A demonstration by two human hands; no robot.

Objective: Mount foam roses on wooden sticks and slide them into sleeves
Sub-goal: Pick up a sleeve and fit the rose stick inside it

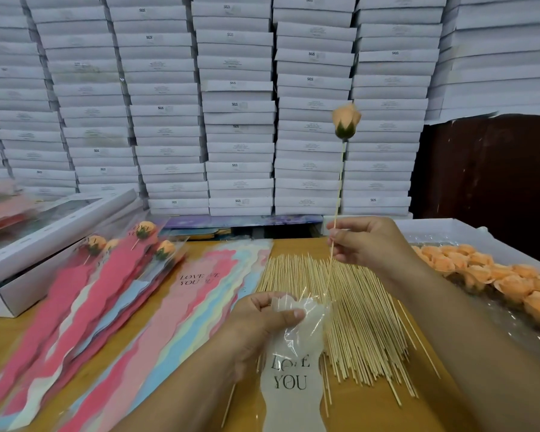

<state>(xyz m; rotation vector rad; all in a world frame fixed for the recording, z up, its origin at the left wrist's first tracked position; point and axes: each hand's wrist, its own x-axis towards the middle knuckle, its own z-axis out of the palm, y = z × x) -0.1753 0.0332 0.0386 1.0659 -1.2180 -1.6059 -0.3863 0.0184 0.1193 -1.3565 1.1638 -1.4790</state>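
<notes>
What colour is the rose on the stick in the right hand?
Peach-orange rose with a green base, seen in the head view.

White box stacks (237, 120), wooden table (371, 410)

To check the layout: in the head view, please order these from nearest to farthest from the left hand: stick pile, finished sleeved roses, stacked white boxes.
From the left hand:
1. Stick pile, just right.
2. Finished sleeved roses, upper left.
3. Stacked white boxes, behind the table.
</notes>
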